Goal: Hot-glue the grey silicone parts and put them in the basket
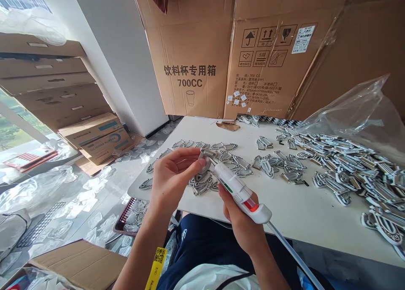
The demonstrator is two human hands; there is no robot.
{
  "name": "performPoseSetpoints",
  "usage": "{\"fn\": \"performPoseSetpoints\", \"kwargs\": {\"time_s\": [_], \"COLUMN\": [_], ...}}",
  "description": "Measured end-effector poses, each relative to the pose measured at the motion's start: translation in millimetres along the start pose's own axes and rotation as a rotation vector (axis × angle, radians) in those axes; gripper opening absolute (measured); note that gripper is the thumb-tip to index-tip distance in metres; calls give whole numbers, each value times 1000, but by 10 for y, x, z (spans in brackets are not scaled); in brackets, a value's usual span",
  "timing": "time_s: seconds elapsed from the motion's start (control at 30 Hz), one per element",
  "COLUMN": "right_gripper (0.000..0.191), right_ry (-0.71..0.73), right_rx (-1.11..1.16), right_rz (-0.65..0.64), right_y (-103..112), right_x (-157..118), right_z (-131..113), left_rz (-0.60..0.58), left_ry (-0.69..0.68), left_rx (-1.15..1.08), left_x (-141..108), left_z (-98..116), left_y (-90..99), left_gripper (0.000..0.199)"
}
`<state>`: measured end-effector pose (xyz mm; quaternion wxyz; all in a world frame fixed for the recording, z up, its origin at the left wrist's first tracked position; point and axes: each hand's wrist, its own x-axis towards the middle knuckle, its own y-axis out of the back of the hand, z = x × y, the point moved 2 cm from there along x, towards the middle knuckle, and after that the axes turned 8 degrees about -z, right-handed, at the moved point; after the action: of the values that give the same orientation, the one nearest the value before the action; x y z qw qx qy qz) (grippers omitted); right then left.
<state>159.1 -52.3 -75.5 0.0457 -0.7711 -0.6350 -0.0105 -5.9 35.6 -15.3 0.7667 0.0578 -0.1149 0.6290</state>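
Note:
My left hand (172, 176) pinches a small grey-and-white part (205, 160) between thumb and fingers, above the white table. My right hand (242, 218) is wrapped round a white electric tool (236, 186) with a red section near its rear and a pale cord. The tool's narrow tip points at the held part, close to it; whether they touch cannot be made out. Similar parts (201, 184) lie loosely on the table beneath and around both hands.
A large pile of parts (341, 159) covers the table's right side, beside a clear plastic bag (357, 117). Cardboard (193, 41) stands behind the table (303, 214). A dark red basket (126, 218) of parts and an open carton (79, 262) are at the lower left.

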Motion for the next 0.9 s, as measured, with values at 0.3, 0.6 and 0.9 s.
{"fn": "performPoseSetpoints", "kwargs": {"time_s": [0.3,0.6,0.9], "right_gripper": [58,59,62], "right_ry": [-3,-30,-35], "right_rx": [20,13,-27], "right_rz": [7,60,29], "right_y": [2,1,-6], "right_x": [16,-5,9], "right_z": [26,69,130], "left_rz": [4,0,12], "left_ry": [-6,-4,-24], "left_rx": [-3,-6,-16], "left_x": [-9,-4,-14], "left_z": [-2,6,-4], "left_y": [1,0,1], "left_gripper": [28,26,25]}}
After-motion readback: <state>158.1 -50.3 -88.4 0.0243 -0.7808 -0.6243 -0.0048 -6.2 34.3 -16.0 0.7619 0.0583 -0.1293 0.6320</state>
